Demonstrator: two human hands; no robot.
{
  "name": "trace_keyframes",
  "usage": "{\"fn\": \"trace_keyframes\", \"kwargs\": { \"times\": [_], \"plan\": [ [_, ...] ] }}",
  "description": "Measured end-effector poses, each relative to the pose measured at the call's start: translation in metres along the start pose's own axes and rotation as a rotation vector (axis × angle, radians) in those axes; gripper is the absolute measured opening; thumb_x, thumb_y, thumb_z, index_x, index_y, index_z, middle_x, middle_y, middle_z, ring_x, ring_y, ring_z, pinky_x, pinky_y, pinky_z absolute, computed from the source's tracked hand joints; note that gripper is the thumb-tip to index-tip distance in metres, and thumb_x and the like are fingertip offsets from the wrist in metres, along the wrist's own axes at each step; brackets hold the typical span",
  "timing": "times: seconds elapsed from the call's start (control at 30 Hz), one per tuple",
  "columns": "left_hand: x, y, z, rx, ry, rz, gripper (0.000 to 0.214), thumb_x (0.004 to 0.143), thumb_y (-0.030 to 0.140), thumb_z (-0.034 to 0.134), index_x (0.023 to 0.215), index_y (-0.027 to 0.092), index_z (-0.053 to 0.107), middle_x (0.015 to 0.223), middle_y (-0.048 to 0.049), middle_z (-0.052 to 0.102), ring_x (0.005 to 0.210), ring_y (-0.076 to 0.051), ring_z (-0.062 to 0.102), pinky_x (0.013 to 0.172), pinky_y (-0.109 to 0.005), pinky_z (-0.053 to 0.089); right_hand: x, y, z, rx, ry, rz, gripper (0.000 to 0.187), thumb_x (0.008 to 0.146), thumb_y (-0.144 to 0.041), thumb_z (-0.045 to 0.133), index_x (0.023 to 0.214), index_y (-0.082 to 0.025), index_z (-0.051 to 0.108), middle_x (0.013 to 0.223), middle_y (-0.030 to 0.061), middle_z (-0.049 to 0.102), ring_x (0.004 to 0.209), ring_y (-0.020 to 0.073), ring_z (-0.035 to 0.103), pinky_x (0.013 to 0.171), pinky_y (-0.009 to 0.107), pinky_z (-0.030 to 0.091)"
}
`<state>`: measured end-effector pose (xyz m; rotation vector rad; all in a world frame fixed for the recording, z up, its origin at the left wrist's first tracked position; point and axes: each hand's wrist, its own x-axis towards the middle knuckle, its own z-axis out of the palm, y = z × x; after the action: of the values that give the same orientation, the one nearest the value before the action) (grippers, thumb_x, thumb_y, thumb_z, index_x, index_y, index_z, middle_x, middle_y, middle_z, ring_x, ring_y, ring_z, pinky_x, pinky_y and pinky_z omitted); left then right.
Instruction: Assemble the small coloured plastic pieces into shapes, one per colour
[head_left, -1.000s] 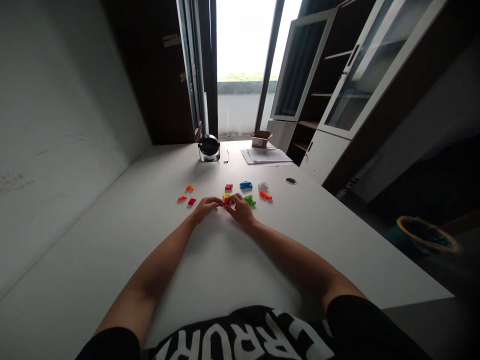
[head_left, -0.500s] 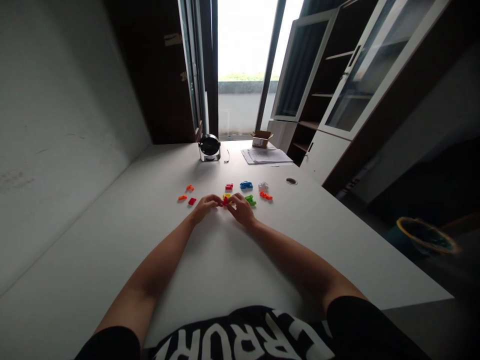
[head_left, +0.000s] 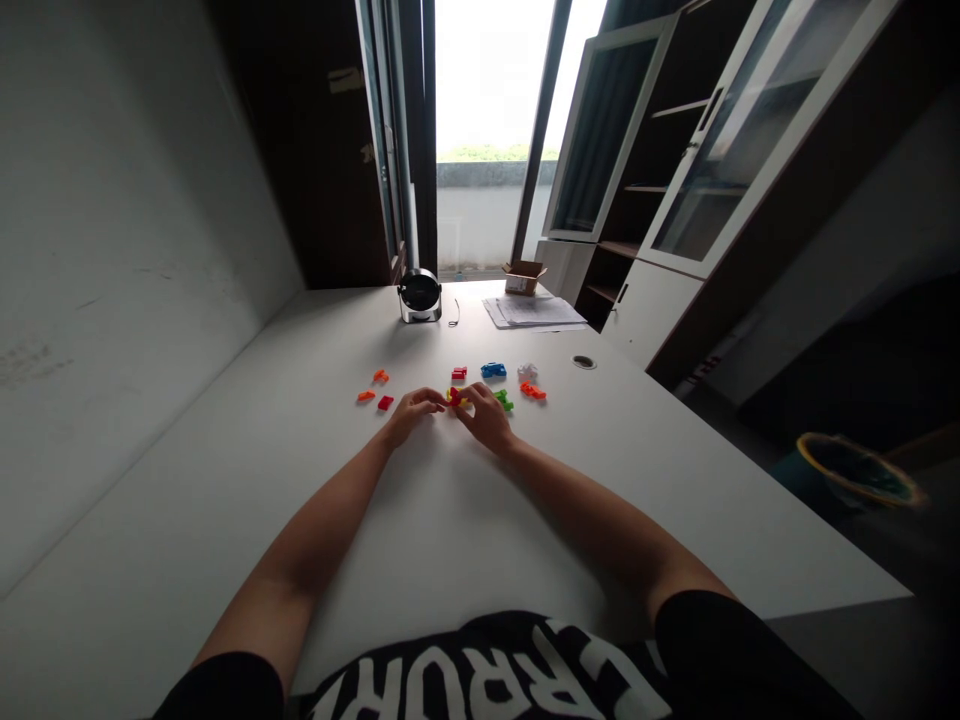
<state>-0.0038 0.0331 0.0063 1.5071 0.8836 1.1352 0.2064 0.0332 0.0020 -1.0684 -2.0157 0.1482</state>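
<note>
Near the middle of the white table, my right hand (head_left: pixel 487 415) pinches a small red plastic piece (head_left: pixel 454 397). My left hand (head_left: pixel 414 410) meets the same piece from the other side, its fingertips closed against it. Part of a yellow piece (head_left: pixel 463 393) shows just behind the red one, mostly covered by my fingers. A green piece (head_left: pixel 504 401) lies right beside my right hand. Left of my left hand lie a flat red piece (head_left: pixel 385 403) and two orange pieces, one nearer (head_left: pixel 365 396) and one farther (head_left: pixel 381 376).
Beyond my hands lie another red piece (head_left: pixel 459 373), a blue piece (head_left: pixel 493 370), a white piece (head_left: pixel 527 371) and an orange-red piece (head_left: pixel 533 391). Farther back stand a round black device (head_left: pixel 419 293), papers (head_left: pixel 536 312) and an open cardboard box (head_left: pixel 523 277). A cable hole (head_left: pixel 583 362) is at right.
The red piece has turned slightly between my fingers and shifted a little to the right. Both hands stay in nearly the same place.
</note>
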Motion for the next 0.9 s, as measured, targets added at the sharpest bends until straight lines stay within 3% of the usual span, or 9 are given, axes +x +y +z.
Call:
{"fn": "trace_keyframes", "kwargs": {
  "times": [0.07,0.17,0.27,0.37,0.53,0.73,0.9],
  "plan": [
    [0.001,-0.002,0.000,0.137,0.074,0.014,0.024,0.077,0.020,0.053,0.093,0.016,0.071,0.096,-0.0065,0.073,0.089,-0.020,0.067,0.086,-0.034,0.050,0.007,0.006,-0.006,-0.038,0.011,0.022,0.010,0.095,-0.030,0.062,0.102,-0.023,0.065,0.104,0.0072,0.062,0.096,0.0225,0.059,0.079,0.032,0.049],
    [0.001,-0.003,0.000,0.516,0.238,0.034,0.020,0.078,0.017,0.052,0.084,0.019,0.071,0.087,-0.0052,0.072,0.086,-0.021,0.064,0.085,-0.035,0.048,0.020,0.018,-0.017,-0.119,0.014,0.073,0.009,0.096,-0.027,0.060,0.102,-0.022,0.064,0.105,0.0073,0.062,0.098,0.0232,0.057,0.082,0.033,0.048],
    [0.000,-0.002,-0.003,0.874,0.415,0.081,0.018,0.081,0.016,0.054,0.083,0.022,0.071,0.092,-0.0066,0.072,0.099,-0.027,0.060,0.096,-0.042,0.042,0.036,0.033,-0.024,-0.266,-0.037,0.118,0.012,0.095,-0.027,0.058,0.104,-0.021,0.065,0.108,0.0097,0.063,0.102,0.0261,0.054,0.081,0.034,0.046],
    [-0.001,-0.005,-0.009,1.054,0.509,0.045,0.017,0.084,0.018,0.055,0.088,0.022,0.072,0.104,-0.0091,0.070,0.113,-0.031,0.054,0.103,-0.047,0.037,0.054,0.045,-0.025,-0.410,-0.123,0.117,0.016,0.095,-0.027,0.058,0.106,-0.019,0.066,0.109,0.0125,0.063,0.105,0.0286,0.052,0.082,0.036,0.044],
    [0.004,-0.018,-0.020,1.084,0.454,-0.073,0.019,0.084,0.018,0.056,0.094,0.020,0.072,0.107,-0.0104,0.068,0.113,-0.029,0.053,0.105,-0.043,0.038,0.078,0.059,-0.015,-0.561,-0.303,0.051,0.019,0.092,-0.028,0.059,0.106,-0.017,0.069,0.114,0.0157,0.064,0.109,0.0311,0.050,0.090,0.040,0.039],
    [0.004,-0.025,-0.019,0.995,0.410,0.021,0.037,0.075,0.001,0.047,0.098,0.020,0.071,0.110,-0.0091,0.066,0.112,-0.026,0.055,0.104,-0.040,0.043,0.089,0.065,-0.005,-0.619,-0.458,0.011,0.025,0.091,-0.028,0.059,0.110,-0.018,0.070,0.122,0.0176,0.062,0.115,0.0325,0.046,0.095,0.042,0.035],
    [0.004,-0.027,-0.017,0.957,0.438,0.068,0.044,0.073,-0.005,0.043,0.097,0.020,0.069,0.112,-0.0088,0.064,0.112,-0.024,0.056,0.102,-0.038,0.046,0.091,0.065,0.000,-0.624,-0.501,0.045,0.026,0.093,-0.022,0.052,0.111,-0.019,0.071,0.121,0.0170,0.063,0.114,0.0307,0.047,0.094,0.040,0.033]
  ]
}}
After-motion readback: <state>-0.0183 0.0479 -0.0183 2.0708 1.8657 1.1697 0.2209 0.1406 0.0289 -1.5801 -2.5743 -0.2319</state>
